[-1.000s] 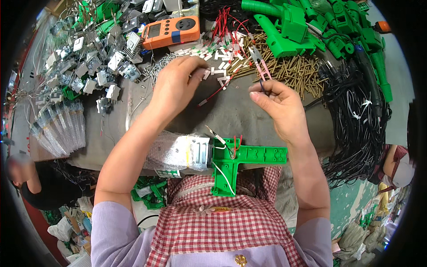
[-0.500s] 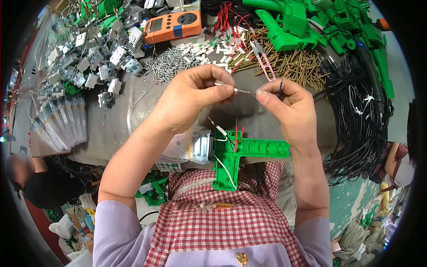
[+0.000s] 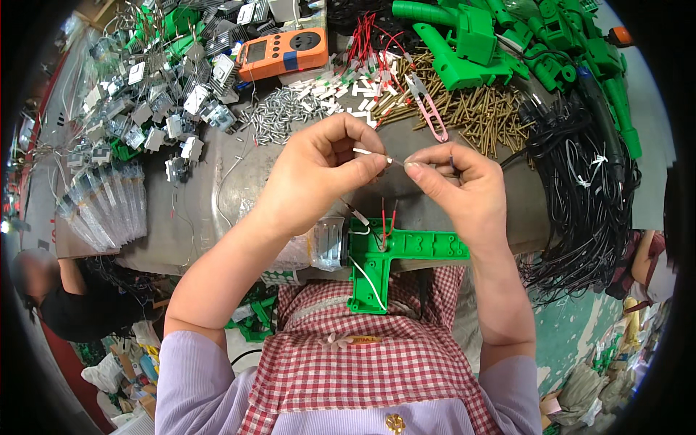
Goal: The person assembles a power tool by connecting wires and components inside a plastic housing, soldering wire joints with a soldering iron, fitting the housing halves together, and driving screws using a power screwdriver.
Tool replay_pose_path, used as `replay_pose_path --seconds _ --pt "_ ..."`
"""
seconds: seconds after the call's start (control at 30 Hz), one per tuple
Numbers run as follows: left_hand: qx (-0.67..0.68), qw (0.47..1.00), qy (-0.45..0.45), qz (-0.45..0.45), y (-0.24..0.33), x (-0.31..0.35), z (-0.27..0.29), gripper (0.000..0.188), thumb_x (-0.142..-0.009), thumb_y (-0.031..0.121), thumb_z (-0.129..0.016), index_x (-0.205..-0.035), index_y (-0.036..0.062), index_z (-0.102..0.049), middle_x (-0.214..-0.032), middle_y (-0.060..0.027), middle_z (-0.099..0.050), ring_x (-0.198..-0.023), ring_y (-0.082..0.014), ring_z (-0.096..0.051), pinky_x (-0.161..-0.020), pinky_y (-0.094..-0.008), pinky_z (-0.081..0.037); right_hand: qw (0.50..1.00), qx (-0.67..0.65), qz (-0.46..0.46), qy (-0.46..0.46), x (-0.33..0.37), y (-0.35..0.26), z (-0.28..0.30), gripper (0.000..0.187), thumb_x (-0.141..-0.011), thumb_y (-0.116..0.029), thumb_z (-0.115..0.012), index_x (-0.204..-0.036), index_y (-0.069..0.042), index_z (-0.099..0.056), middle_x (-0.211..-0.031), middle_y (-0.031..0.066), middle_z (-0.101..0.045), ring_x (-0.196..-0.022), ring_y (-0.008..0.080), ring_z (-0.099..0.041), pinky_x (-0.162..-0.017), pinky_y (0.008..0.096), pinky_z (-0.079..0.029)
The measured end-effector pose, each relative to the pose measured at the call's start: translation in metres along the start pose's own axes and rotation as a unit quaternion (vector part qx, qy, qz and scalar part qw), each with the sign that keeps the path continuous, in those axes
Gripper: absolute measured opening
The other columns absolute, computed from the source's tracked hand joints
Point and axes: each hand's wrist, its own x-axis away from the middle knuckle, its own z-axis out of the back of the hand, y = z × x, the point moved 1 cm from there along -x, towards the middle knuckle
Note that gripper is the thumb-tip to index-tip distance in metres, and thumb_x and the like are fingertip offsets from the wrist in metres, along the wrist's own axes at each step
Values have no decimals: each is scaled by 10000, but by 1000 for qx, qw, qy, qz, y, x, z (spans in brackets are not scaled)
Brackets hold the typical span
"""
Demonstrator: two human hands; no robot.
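Though slim, tube (image 3: 362, 151) in left grip (image 3: 312, 172)

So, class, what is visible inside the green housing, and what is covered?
The green housing shows red wires near its middle, a white wire along its lower arm, and moulded ribs. Whatever lies beneath those wires is covered.

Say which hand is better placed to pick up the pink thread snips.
Probably the right hand, which is nearer the pink thread snips lying beyond it. The left hand is farther off, pinching a white sleeve. Both look busy, with a thin lead between them.
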Motion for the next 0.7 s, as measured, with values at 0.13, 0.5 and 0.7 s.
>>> replay_pose_path --seconds 0.13,0.5,0.7 --pt "-38 999 17 -7 2 2 -3 132 -826 62 -674 -891 33 -563 -868 -25 -603 -803 -82 -555 -733 -237 -461 1000 6 14 -23 3 -4 -2 127 -815 -62 -696 -918 8 -675 -711 -58 -584 -609 -23 -427 -520 150 -339" --pt "-47 999 5 -7 -1 5 -4 133 -826 30 -673 -905 16 -567 -914 -37 -608 -834 -90 -561 -761 -242 -464 1000 13 24 1 1 8 0 72 -814 -23 -669 -874 11 -649 -738 -34 -604 -657 -13 -493 -550 150 -402" --pt "-116 993 -5 -13 2 5 -7 119 -820 -15 -656 -905 4 -575 -925 -53 -614 -860 -105 -579 -778 -249 -482 998 -23 12 -59 0 2 1 78 -817 -32 -655 -878 6 -624 -693 -34 -571 -640 -12 -484 -536 162 -394"
